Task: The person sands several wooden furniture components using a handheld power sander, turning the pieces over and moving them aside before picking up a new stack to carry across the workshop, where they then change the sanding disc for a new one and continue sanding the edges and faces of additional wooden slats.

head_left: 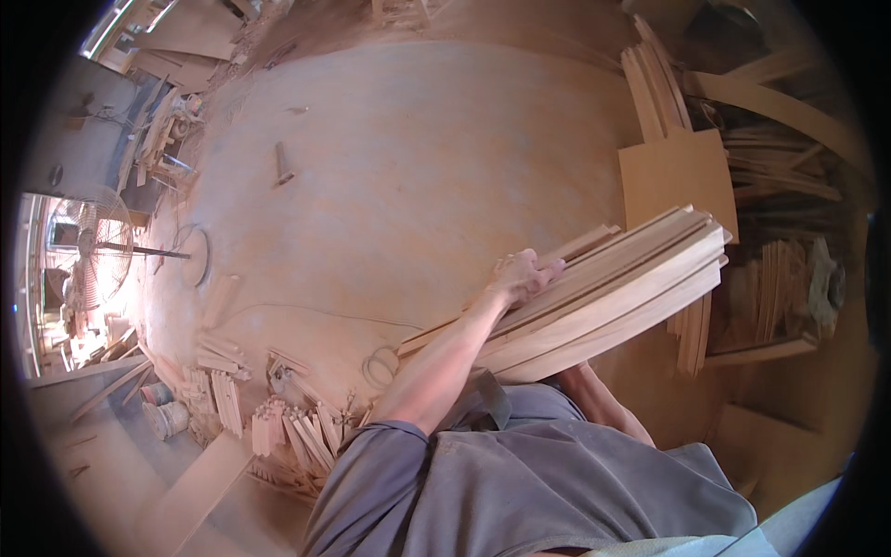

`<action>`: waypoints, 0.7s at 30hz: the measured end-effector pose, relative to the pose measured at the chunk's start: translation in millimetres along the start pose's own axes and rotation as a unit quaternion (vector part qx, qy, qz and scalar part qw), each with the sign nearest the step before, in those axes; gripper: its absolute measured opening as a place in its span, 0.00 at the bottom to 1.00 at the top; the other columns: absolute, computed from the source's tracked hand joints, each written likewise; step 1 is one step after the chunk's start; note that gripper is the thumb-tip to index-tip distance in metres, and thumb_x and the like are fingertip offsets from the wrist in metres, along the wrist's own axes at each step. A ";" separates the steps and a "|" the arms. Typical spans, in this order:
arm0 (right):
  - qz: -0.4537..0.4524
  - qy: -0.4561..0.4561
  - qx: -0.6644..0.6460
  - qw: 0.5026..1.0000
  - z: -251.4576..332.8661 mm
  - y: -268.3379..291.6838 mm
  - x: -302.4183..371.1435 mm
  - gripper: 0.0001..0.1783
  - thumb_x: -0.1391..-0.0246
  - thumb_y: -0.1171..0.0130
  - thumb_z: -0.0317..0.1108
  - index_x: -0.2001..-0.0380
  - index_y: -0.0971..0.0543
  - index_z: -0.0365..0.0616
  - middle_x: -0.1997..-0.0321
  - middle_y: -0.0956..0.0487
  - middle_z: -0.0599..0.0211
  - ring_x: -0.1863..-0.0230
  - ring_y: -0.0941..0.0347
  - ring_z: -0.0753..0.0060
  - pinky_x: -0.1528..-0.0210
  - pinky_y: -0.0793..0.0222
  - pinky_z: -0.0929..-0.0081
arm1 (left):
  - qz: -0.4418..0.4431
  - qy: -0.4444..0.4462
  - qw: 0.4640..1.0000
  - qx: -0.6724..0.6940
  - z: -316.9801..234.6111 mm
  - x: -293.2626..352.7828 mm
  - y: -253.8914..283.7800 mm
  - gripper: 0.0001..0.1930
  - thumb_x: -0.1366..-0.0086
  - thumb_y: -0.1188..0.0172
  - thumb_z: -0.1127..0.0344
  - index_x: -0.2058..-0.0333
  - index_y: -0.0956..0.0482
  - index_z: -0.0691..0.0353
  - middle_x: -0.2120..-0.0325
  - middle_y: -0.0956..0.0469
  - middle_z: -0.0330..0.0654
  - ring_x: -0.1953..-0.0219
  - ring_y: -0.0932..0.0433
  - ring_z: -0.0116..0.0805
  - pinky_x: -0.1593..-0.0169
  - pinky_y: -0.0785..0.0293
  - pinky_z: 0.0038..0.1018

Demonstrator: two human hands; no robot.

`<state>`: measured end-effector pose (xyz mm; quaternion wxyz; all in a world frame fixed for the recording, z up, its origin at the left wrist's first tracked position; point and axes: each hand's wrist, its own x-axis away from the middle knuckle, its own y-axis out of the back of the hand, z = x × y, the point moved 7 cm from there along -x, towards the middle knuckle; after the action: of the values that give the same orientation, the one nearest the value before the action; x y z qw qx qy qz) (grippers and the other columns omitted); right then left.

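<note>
Had a bundle of wood strips [613,302] near me, a bit R of ctr, one end pointing far R. My L hand [527,278] lay over the top, fingers curled, grasping strips. My R forearm [603,401] ran under the bundle; R hand hidden, so couldn't tell its grip. Flat tan board [676,172] beyond, on the R; fan [90,243] well off L.

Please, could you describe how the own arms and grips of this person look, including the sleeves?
The left sleeve is loose, dull grey-purple cloth, leaving the left forearm uncovered. The left grip wears no glove. The right forearm is bare too; the right grip is hidden.
</note>
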<state>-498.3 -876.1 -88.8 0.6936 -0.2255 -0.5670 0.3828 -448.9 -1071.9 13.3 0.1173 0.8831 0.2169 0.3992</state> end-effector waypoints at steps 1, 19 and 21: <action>0.010 -0.019 0.006 1.000 1.5 -11.2 -28.3 0.40 0.26 0.65 0.66 0.22 0.43 0.55 0.22 0.36 0.59 0.25 0.37 0.50 0.25 0.36 0.47 | 0.003 0.022 0.999 0.039 13.6 -17.8 12.3 0.41 0.36 0.41 0.27 0.53 0.16 0.68 0.52 0.15 0.62 0.44 0.17 0.56 0.39 0.25 0.42; 0.068 -0.161 0.107 0.979 2.3 -226.7 -373.0 0.37 0.25 0.66 0.63 0.23 0.40 0.54 0.23 0.34 0.58 0.27 0.33 0.51 0.28 0.31 0.50 | -0.249 0.090 0.937 0.227 149.3 -125.2 353.1 0.43 0.37 0.45 0.28 0.55 0.18 0.74 0.56 0.17 0.67 0.48 0.18 0.63 0.42 0.28 0.48; 0.059 -0.166 0.106 0.979 -6.2 -256.9 -408.5 0.37 0.25 0.66 0.62 0.23 0.40 0.54 0.23 0.34 0.58 0.27 0.33 0.51 0.28 0.32 0.50 | -0.219 0.106 0.939 0.245 149.5 -129.8 407.0 0.43 0.36 0.46 0.30 0.52 0.18 0.74 0.53 0.18 0.69 0.46 0.19 0.64 0.40 0.28 0.48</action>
<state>-447.6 -1352.3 -149.2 0.5861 -0.1170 -0.6161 0.5131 -294.2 -1496.3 -14.5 -0.0414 0.7680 0.5069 0.3892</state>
